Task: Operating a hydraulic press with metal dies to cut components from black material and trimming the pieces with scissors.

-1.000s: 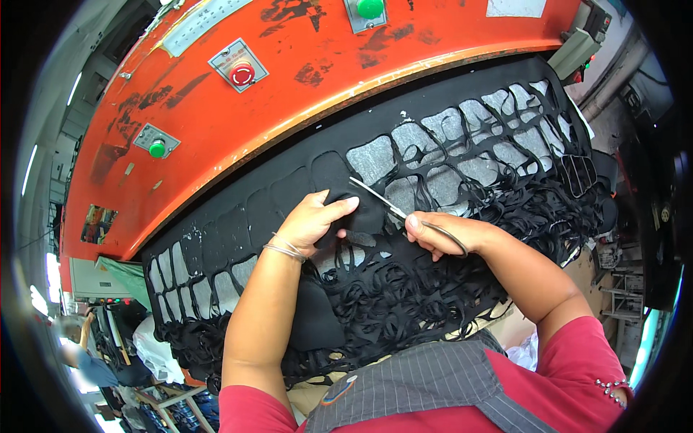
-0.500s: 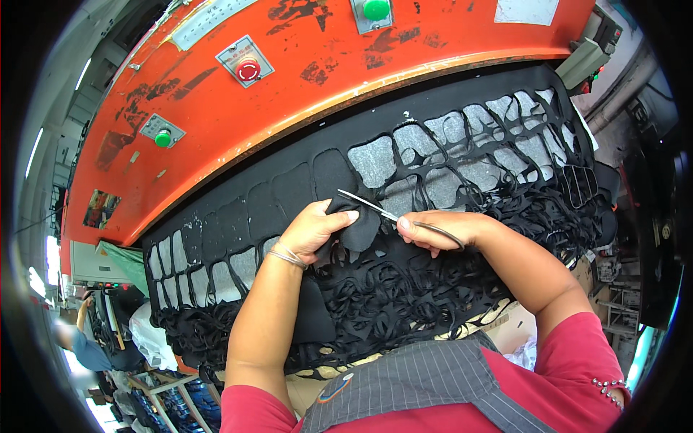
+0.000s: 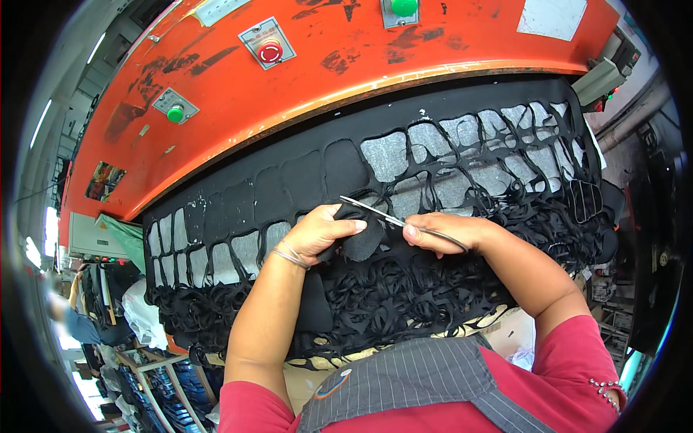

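Observation:
My left hand (image 3: 312, 235) is closed on a small black fabric piece (image 3: 363, 244), pinched between thumb and fingers, with its rounded end hanging to the right. My right hand (image 3: 449, 232) grips a pair of metal scissors (image 3: 381, 214) by dark handles. Their blades point left, just above the piece and near my left thumb; whether they cut anything cannot be made out. Beneath both hands lies a black fabric sheet (image 3: 216, 216) marked with rows of rounded outlines. Many cut-out openings show a grey surface (image 3: 384, 156) underneath. Tangled black offcut strips (image 3: 404, 289) heap along the near side.
An orange machine body (image 3: 216, 130) rises behind the sheet, bearing a red button (image 3: 270, 50) and green buttons (image 3: 175, 114). Looped dark wire (image 3: 585, 200) lies at the right end. Another person (image 3: 81, 325) stands far left, above a rack (image 3: 162, 364) of goods.
The view has shifted a little, so the machine's buttons appear higher and farther right. Both hands and the scissors keep nearly the same pose, with the held piece slightly farther right.

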Demonstrator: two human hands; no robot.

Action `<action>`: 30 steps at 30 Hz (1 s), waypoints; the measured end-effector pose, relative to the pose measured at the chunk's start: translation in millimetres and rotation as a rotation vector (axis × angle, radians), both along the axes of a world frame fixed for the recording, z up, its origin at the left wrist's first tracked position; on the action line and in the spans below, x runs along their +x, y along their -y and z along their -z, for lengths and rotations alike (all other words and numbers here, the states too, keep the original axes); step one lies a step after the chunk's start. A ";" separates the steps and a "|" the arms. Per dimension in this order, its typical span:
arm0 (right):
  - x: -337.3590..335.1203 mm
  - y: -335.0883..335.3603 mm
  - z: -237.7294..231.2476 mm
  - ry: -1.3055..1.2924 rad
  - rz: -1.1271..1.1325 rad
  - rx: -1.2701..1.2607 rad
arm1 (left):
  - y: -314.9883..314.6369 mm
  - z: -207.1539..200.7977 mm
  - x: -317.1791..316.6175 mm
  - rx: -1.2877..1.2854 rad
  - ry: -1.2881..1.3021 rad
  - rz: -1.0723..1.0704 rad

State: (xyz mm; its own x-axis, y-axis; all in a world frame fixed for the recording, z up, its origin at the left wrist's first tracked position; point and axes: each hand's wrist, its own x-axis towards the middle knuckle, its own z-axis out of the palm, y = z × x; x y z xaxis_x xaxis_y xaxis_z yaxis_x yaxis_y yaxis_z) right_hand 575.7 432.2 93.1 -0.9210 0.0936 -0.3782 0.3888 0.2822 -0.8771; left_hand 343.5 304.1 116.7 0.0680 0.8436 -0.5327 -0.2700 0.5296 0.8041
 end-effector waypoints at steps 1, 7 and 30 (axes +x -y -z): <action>0.1 0.9 -1.3 0.020 -0.023 0.019 | 2.4 0.1 0.4 0.001 0.002 -0.004; -0.4 15.4 -10.8 -0.085 -0.084 0.112 | 19.4 -5.0 4.9 0.041 -0.122 0.093; -44.7 -94.4 -226.2 -0.610 0.336 0.693 | 126.6 -47.0 -14.5 0.429 -0.315 -0.922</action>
